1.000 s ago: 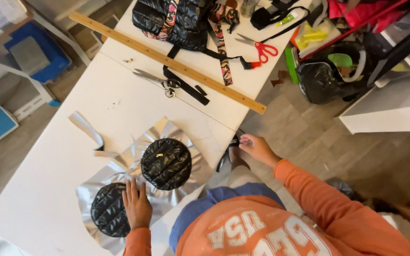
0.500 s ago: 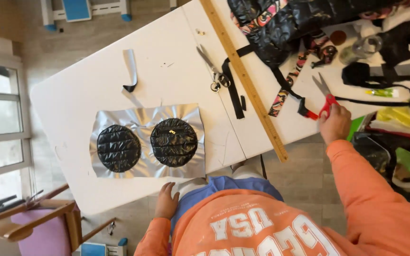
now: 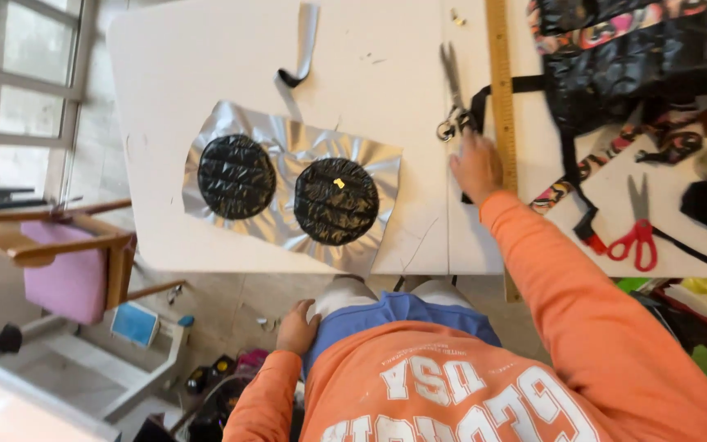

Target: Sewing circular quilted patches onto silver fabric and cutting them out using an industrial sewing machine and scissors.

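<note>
My right hand (image 3: 476, 166) lies flat on the white table (image 3: 165, 57), fingertips just below the handles of silver scissors (image 3: 452, 94). It holds nothing. A long wooden ruler (image 3: 501, 90) runs beside it on the right. My left hand (image 3: 298, 327) rests on my leg below the table edge, also with nothing in it. To the left lies a crinkled silver foil sheet (image 3: 288, 143) bearing two black quilted discs (image 3: 236, 176) (image 3: 336, 200); the right disc has a small yellow scrap on it.
A black quilted bag (image 3: 640, 57) with patterned straps fills the table's upper right. Red-handled scissors (image 3: 636, 233) lie at the right. A curled silver strip (image 3: 304, 41) lies above the foil. A wooden chair with a pink cushion (image 3: 67, 270) stands at the left.
My right hand has left the red scissors and moved left to the silver scissors. My left hand has stayed down at my leg. The view has shifted.
</note>
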